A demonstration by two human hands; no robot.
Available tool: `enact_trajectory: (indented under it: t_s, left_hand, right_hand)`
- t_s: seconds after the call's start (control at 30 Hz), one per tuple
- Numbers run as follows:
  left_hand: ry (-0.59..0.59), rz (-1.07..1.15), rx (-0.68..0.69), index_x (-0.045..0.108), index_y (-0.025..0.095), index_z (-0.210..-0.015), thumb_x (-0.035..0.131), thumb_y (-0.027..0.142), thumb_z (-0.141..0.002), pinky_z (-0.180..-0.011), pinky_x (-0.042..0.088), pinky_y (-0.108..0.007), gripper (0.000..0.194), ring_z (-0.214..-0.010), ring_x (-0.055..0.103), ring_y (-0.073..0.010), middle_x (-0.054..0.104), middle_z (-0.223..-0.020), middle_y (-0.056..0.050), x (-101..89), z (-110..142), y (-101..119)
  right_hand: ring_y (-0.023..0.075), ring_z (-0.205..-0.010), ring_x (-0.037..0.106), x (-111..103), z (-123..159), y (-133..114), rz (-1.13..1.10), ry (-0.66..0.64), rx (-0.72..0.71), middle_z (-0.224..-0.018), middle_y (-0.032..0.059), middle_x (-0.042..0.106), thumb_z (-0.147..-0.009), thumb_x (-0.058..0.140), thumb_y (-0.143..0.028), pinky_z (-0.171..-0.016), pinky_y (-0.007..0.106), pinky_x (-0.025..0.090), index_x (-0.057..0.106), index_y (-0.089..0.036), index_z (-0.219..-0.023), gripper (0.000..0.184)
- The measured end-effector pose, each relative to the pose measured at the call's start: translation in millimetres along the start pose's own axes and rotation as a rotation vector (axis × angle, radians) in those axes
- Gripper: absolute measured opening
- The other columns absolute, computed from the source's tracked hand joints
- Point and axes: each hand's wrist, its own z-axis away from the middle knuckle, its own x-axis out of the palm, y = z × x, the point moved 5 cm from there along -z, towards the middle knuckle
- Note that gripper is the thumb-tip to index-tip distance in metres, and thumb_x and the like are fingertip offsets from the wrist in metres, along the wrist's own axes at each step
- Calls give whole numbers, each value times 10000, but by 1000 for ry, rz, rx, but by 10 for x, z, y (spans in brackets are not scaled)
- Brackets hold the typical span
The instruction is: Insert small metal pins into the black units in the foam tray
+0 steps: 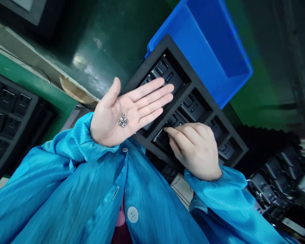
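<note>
My left hand (132,110) is stretched out flat, palm up, with its fingers extended. A small heap of shiny metal pieces that look like screws (123,120) rests on that palm. To the right, my right hand (194,147) is closed in a pinch, thumb and forefinger together, over a near compartment of a black foam tray (184,89). Anything between those fingertips is hidden. Black plastic parts (194,107), some with a light printed word, sit in the tray's compartments. My left hand covers part of the tray's left side.
A blue plastic bin (213,51) stands behind the tray on a green work surface (122,37). Another black tray with parts (7,115) is at the far left. More black parts (271,179) are piled at the right, partly blurred.
</note>
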Motion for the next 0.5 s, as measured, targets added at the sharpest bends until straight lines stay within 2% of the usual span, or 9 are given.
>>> enact_trajectory:
  t_s: [0.13,0.3,0.5]
  left_hand:
    - [15,-6,9,80,287,-1682,-10,650,-1031,-1273,301,-380,751,-1580,223,-248,277,-1706,61,0,-1,1]
    - [30,-95,26,134,274,-1680,25,644,-1042,-1273,317,-370,746,-1571,276,-240,370,-1672,37,0,0,1]
    - [81,-209,86,91,276,-1684,45,626,-1055,-1281,316,-405,722,-1577,281,-239,399,-1661,16,22,3,11]
  right_hand:
    - [222,-898,604,73,102,-7,-28,-11,27,-907,60,708,-947,606,-117,-821,357,484,631,-164,-1207,266]
    - [226,-899,611,118,139,-4,-60,-19,104,-917,70,696,-959,592,-124,-821,356,493,632,-157,-1219,266]
    - [228,-950,603,42,85,151,-160,81,256,-1014,87,689,-948,518,-71,-809,359,482,647,-187,-1197,303]
